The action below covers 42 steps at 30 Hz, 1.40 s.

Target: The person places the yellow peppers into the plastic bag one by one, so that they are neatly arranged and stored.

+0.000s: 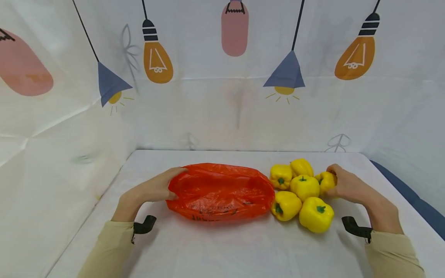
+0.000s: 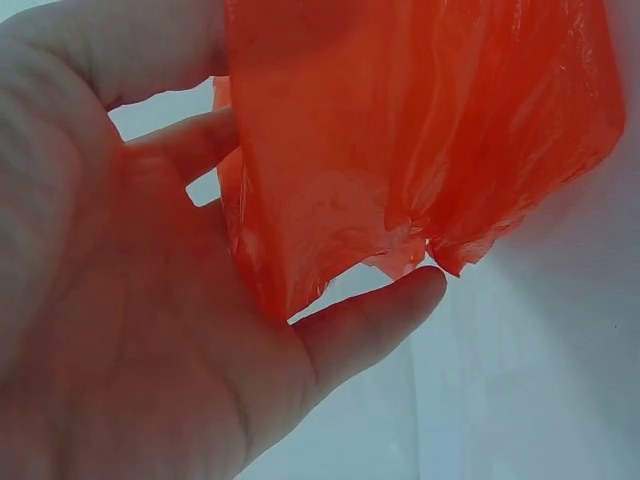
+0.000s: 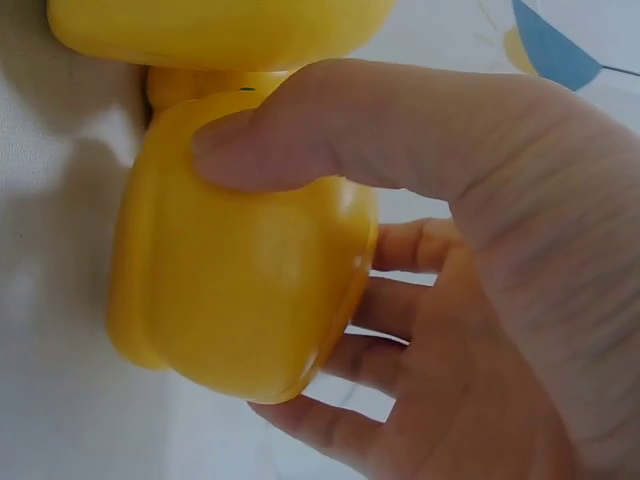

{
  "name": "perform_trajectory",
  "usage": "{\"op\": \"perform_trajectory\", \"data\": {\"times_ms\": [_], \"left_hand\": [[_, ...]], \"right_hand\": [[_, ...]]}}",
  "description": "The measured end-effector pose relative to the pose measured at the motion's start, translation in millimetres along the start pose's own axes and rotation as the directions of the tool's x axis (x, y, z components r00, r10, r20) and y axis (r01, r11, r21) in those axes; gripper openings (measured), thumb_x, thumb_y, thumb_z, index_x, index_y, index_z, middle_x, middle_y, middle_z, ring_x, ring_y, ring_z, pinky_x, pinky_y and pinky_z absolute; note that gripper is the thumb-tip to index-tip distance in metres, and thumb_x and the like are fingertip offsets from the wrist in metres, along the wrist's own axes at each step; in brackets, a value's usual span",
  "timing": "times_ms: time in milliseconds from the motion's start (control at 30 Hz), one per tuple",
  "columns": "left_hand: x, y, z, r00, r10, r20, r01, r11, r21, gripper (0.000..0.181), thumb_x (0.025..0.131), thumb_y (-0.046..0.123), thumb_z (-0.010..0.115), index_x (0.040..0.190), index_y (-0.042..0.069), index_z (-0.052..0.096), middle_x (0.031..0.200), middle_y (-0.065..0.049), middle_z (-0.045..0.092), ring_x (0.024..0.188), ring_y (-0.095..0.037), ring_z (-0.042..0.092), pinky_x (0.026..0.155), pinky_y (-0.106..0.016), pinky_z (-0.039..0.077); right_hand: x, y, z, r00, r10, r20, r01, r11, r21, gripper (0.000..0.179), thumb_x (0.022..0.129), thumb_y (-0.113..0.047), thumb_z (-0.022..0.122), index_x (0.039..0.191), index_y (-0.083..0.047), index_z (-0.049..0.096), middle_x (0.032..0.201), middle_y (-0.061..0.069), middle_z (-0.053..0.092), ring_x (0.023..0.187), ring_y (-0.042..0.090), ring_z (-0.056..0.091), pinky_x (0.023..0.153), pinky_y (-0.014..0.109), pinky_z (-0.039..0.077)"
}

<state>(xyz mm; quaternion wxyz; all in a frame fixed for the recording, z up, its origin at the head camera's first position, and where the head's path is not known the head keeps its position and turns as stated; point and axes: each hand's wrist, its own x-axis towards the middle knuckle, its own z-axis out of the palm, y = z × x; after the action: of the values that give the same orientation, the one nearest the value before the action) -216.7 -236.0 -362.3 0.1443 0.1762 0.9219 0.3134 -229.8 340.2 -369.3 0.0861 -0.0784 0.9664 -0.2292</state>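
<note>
A red plastic bag [image 1: 222, 189] lies on the white table with its wide mouth spread. My left hand [image 1: 158, 185] holds the bag's left end; in the left wrist view the red film [image 2: 330, 130] covers some fingertips, while one finger stretches out below it. My right hand [image 1: 351, 185] grips the rightmost yellow bell pepper [image 1: 326, 182] of a group. In the right wrist view the thumb lies across that pepper [image 3: 240, 250], with the other fingers around its far side. Several more yellow bell peppers [image 1: 304, 187] sit close together beside the bag's right end.
The white tabletop [image 1: 243, 251] stretches in front of the bag and peppers. A white sheet [image 1: 215, 112] printed with lamps and bulbs hangs behind and to the left. Something dark blue [image 1: 417, 200] shows past the table's right edge. Black bands [image 1: 144, 226] go round both wrists.
</note>
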Motion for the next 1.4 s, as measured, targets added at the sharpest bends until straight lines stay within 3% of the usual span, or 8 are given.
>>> {"op": "perform_trajectory", "data": {"times_ms": [433, 667, 733, 867, 967, 1100, 1233, 1400], "left_hand": [[-0.5, 3.3, -0.2, 0.999, 0.042, -0.005, -0.042, 0.999, 0.012, 0.088, 0.080, -0.001, 0.069, 0.157, 0.011, 0.027, 0.158, -0.016, 0.032, 0.141, -0.040, 0.033, 0.107, -0.060, 0.045], [-0.4, 5.1, -0.1, 0.999, 0.047, -0.001, -0.047, 0.999, 0.024, 0.090, 0.080, 0.001, 0.071, 0.157, 0.011, 0.026, 0.157, -0.017, 0.033, 0.142, -0.041, 0.034, 0.109, -0.061, 0.042], [-0.5, 6.3, 0.0, 0.999, 0.052, 0.000, -0.052, 0.999, 0.017, 0.090, 0.079, 0.001, 0.071, 0.157, 0.011, 0.027, 0.157, -0.017, 0.034, 0.141, -0.041, 0.035, 0.108, -0.061, 0.043], [-0.4, 8.2, 1.3, 0.998, 0.059, 0.004, -0.059, 0.998, -0.001, 0.089, 0.079, -0.002, 0.070, 0.156, 0.010, 0.028, 0.156, -0.017, 0.035, 0.140, -0.041, 0.036, 0.106, -0.060, 0.046], [-0.1, 8.2, 2.5, 0.999, 0.054, 0.005, -0.054, 0.999, 0.003, 0.089, 0.079, -0.002, 0.070, 0.156, 0.010, 0.027, 0.156, -0.017, 0.035, 0.140, -0.041, 0.035, 0.107, -0.059, 0.045], [0.2, 8.2, 3.6, 1.000, 0.028, 0.006, -0.029, 0.999, 0.025, 0.092, 0.080, 0.000, 0.071, 0.158, 0.010, 0.022, 0.159, -0.014, 0.031, 0.143, -0.039, 0.033, 0.110, -0.060, 0.042], [-0.1, 9.5, 3.5, 1.000, 0.014, -0.001, -0.014, 0.999, 0.043, 0.093, 0.081, 0.001, 0.071, 0.159, 0.010, 0.020, 0.161, -0.013, 0.029, 0.146, -0.038, 0.030, 0.113, -0.061, 0.037], [-0.4, 10.8, 2.8, 1.000, 0.006, 0.001, -0.006, 0.999, 0.052, 0.093, 0.082, 0.002, 0.072, 0.159, 0.010, 0.020, 0.161, -0.013, 0.029, 0.147, -0.037, 0.030, 0.114, -0.061, 0.036]], "right_hand": [[-4.6, -3, -11, 0.990, -0.028, -0.137, 0.036, 0.998, 0.055, 0.095, 0.079, -0.019, 0.075, 0.153, 0.001, 0.018, 0.139, 0.035, 0.040, 0.108, 0.041, 0.050, 0.091, 0.060, 0.050], [-10.3, -17, -17, 0.972, -0.076, -0.223, 0.085, 0.996, 0.033, 0.088, 0.081, -0.017, 0.073, 0.153, 0.000, 0.024, 0.145, 0.033, 0.034, 0.112, 0.043, 0.045, 0.093, 0.065, 0.046], [-11.8, -21, -18, 0.970, -0.078, -0.231, 0.091, 0.995, 0.047, 0.087, 0.082, -0.019, 0.074, 0.152, 0.000, 0.026, 0.144, 0.032, 0.035, 0.112, 0.043, 0.045, 0.093, 0.062, 0.047], [-14.5, -30, -20, 0.963, -0.097, -0.251, 0.123, 0.988, 0.091, 0.083, 0.084, -0.022, 0.076, 0.149, -0.002, 0.029, 0.144, 0.030, 0.037, 0.116, 0.043, 0.046, 0.089, 0.024, 0.051], [-17.3, -38, -21, 0.958, -0.117, -0.263, 0.153, 0.981, 0.120, 0.081, 0.085, -0.022, 0.076, 0.148, -0.004, 0.029, 0.145, 0.028, 0.038, 0.120, 0.045, 0.045, 0.084, 0.015, 0.047], [-19.5, -52, -20, 0.953, -0.139, -0.269, 0.184, 0.971, 0.151, 0.080, 0.085, -0.019, 0.075, 0.148, -0.005, 0.028, 0.145, 0.026, 0.037, 0.126, 0.047, 0.041, 0.100, 0.055, 0.048], [-20.0, -64, -18, 0.940, -0.167, -0.297, 0.222, 0.962, 0.161, 0.081, 0.084, -0.015, 0.076, 0.149, -0.006, 0.028, 0.144, 0.025, 0.038, 0.128, 0.045, 0.040, 0.104, 0.069, 0.037], [-20.8, -77, -14, 0.928, -0.191, -0.319, 0.255, 0.952, 0.172, 0.082, 0.085, -0.014, 0.076, 0.150, -0.009, 0.027, 0.145, 0.021, 0.039, 0.128, 0.038, 0.040, 0.118, 0.031, 0.038]]}}
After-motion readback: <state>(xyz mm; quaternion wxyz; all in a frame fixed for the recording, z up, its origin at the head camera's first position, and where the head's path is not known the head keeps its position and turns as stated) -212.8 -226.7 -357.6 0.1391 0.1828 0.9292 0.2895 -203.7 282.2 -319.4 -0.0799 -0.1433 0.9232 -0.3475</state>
